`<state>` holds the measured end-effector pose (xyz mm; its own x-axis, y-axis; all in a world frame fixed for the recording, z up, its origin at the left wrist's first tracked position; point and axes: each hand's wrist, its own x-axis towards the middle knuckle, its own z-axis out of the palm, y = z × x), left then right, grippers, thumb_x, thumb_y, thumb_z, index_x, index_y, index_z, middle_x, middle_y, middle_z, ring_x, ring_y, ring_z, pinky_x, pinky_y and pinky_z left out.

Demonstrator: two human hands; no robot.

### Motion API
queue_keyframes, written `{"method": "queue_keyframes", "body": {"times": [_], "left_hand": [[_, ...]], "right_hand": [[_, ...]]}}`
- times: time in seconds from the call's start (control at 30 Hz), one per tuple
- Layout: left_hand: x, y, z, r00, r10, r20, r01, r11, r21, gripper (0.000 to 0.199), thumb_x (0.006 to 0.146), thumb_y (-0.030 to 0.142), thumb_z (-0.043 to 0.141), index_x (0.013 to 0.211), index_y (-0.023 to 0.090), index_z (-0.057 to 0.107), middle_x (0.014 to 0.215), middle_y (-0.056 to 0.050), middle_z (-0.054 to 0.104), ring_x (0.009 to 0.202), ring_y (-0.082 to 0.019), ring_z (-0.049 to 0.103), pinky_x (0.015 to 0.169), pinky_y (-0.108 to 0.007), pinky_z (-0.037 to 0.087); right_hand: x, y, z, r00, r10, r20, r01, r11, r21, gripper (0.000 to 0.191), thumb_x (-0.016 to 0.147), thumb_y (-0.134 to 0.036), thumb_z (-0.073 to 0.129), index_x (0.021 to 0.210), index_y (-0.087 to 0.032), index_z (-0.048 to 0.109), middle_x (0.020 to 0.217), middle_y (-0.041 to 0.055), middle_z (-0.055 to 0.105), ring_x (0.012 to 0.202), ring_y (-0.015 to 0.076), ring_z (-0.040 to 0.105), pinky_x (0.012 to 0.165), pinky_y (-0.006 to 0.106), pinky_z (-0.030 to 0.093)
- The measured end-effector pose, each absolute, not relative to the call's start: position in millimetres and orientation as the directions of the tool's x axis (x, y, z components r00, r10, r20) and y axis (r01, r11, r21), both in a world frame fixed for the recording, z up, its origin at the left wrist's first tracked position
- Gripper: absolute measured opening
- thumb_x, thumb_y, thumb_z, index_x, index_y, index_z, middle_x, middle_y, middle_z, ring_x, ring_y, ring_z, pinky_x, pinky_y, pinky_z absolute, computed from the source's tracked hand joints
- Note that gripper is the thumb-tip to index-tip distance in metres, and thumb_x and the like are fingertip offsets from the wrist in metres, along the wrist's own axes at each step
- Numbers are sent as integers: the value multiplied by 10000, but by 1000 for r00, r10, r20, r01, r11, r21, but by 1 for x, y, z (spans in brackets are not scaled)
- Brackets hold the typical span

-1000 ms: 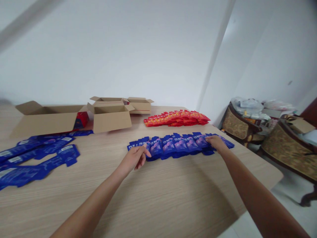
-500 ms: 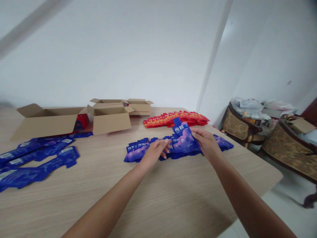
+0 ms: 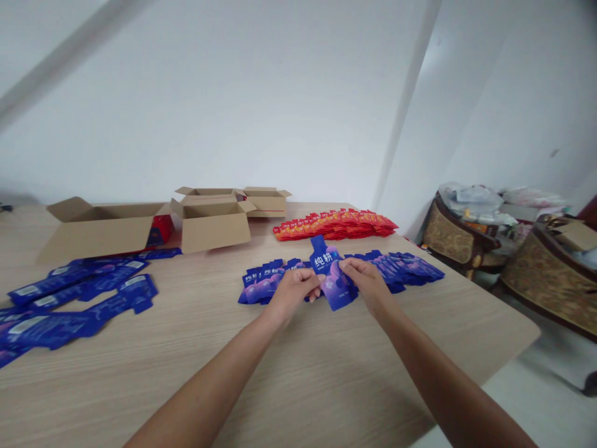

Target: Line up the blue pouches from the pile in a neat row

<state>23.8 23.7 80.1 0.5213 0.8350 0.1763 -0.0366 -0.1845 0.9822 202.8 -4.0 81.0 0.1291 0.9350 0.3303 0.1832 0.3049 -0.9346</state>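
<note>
1. Both hands meet over the middle of the worktop [image 3: 326, 373], and between them they hold one blue pouch [image 3: 332, 277] lifted off the surface, with its white lettering facing the camera.
2. Left hand [image 3: 295, 287] pinches the pouch's left edge, fingers curled closed on it; right hand [image 3: 365, 279] grips the right edge from the other side, thumb on the front. The pouch stands tilted, its narrow top pointing up and away.
3. Largest thing in view is the pale wood-grain worktop, which runs from the near edge back to a white wall.
4. Armchairs [image 3: 550, 280] with patterned upholstery stand on the floor beyond the worktop's right edge, loaded with bags and a small box.
5. Three open cardboard boxes [image 3: 212, 224] sit at the back left of the worktop, the longest one lying farthest left.
6. Flattened blue cartons [image 3: 74, 295] lie spread across the worktop's left side, well apart from the hands.
7. Just behind the held pouch, a row of blue pouches [image 3: 396, 267] overlaps flat on the worktop, running left and right of both hands.
8. Farther back, a row of red pouches [image 3: 338, 223] lies parallel to the blue row, near the boxes.
</note>
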Motion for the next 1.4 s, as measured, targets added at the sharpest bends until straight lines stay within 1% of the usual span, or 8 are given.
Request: {"method": "queue_keyframes", "body": {"times": [0.3, 0.47, 0.57, 0.63, 0.87, 1.23, 1.33, 1.4], "left_hand": [[25, 18, 81, 492, 825, 277, -72, -278, 958, 406, 748, 497, 592, 562, 168, 445, 467, 60, 444, 425, -53, 345, 439, -192, 258], [8, 29, 71, 515, 820, 248, -80, -242, 967, 554, 827, 589, 394, 468, 170, 447, 389, 29, 410, 362, -65, 333, 395, -213, 240], [-9, 36, 64, 464, 870, 170, -65, -158, 985, 566, 817, 617, 376, 481, 170, 464, 373, 27, 411, 338, -70, 338, 359, -205, 223], [-20, 40, 60, 433, 892, 132, -79, -109, 991, 552, 802, 624, 395, 492, 172, 462, 368, 31, 412, 326, -70, 337, 340, -198, 215], [-36, 46, 56, 401, 916, 21, 12, -28, 1000, 525, 745, 627, 460, 487, 170, 466, 367, 26, 438, 307, -74, 362, 316, -191, 232], [-97, 70, 40, 180, 982, 60, 116, -82, 990, 442, 777, 542, 465, 532, 174, 472, 408, 24, 458, 343, -82, 387, 345, -195, 251], [-135, 81, 33, 70, 988, 137, 305, -152, 940, 462, 813, 546, 390, 560, 174, 496, 444, 12, 476, 377, -102, 427, 368, -211, 301], [-169, 91, 29, -40, 961, 272, 536, -209, 818, 454, 841, 513, 340, 623, 171, 543, 534, -15, 544, 477, -132, 512, 446, -235, 396]], "right_hand": [[204, -3, 78, 85, 970, 229, -10, 230, -973, 346, 702, -485, 651, 643, -151, 583, 550, -36, 460, 502, 82, 362, 479, 209, 273], [267, 11, 89, 307, 895, 324, 240, 256, -936, 329, 773, -474, 546, 696, -156, 576, 614, -6, 557, 557, 120, 459, 548, 233, 367], [328, 30, 85, 462, 778, 426, 680, -2, -733, 358, 852, -383, 377, 622, -159, 535, 649, 40, 601, 636, 166, 526, 585, 253, 394], [357, 41, 79, 459, 792, 403, 807, -182, -562, 358, 851, -308, 353, 580, -161, 534, 704, 91, 642, 731, 204, 573, 649, 273, 417], [367, 57, 55, 372, 900, 229, 887, -272, -372, 316, 809, -147, 417, 571, -143, 625, 851, 161, 694, 899, 230, 620, 828, 292, 421], [360, 50, 49, 373, 913, 165, 922, -346, -173, 385, 879, -258, 349, 866, -92, 696, 971, 195, 671, 944, 256, 622, 827, 323, 427], [367, 45, 44, 323, 912, 253, 946, -310, -91, 419, 889, -272, 302, 947, -98, 679, 1004, 188, 662, 954, 267, 610, 825, 340, 420], [371, 46, 37, 241, 904, 353, 970, -219, -102, 414, 882, -296, 302, 994, -138, 668, 1025, 143, 664, 982, 258, 595, 848, 330, 411]]}}
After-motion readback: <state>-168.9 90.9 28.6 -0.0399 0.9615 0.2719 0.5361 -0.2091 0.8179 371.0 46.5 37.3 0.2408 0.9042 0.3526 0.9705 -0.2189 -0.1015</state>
